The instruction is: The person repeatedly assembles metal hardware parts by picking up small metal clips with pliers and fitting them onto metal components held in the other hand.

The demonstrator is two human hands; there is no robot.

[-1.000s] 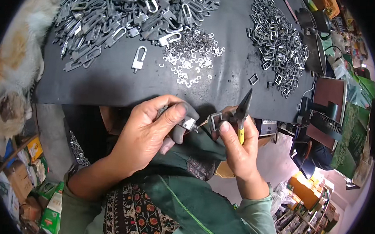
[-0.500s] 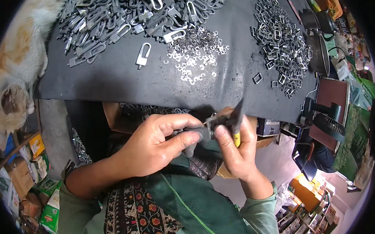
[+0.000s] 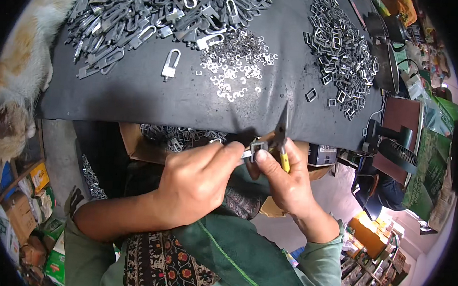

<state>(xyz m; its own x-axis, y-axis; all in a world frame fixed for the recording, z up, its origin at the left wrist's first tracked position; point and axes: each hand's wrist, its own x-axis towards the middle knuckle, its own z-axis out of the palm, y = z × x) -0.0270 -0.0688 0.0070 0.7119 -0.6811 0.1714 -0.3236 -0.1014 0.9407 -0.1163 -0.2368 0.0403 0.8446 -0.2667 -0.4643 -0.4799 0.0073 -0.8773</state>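
Note:
My left hand (image 3: pixel 194 185) is closed on a flat metal piece (image 3: pixel 246 154), most of it hidden by the fingers. Its pale end meets a small rectangular metal ring (image 3: pixel 258 146) pinched at my right thumb. Pliers with a yellow handle (image 3: pixel 285 162) also rest in my right hand (image 3: pixel 288 184), the dark pointed jaws (image 3: pixel 283 122) tilted up toward the table. Both hands meet just off the near table edge. Beyond them, one looped metal piece (image 3: pixel 171 64) lies apart, beside scattered small C-shaped clips (image 3: pixel 234 71).
On the dark table (image 3: pixel 154 101) sit a big heap of looped metal pieces (image 3: pixel 116 28) and a heap of rectangular rings (image 3: pixel 342 61). A cat (image 3: pixel 23 57) lies along the left edge. A cardboard box (image 3: pixel 131 144) of metal parts stands below; a black fan (image 3: pixel 398 155) is at right.
My left hand has turned over, its back now facing up, with the fingers close to the ring. The pliers in my right hand have shifted slightly left and now point more upright.

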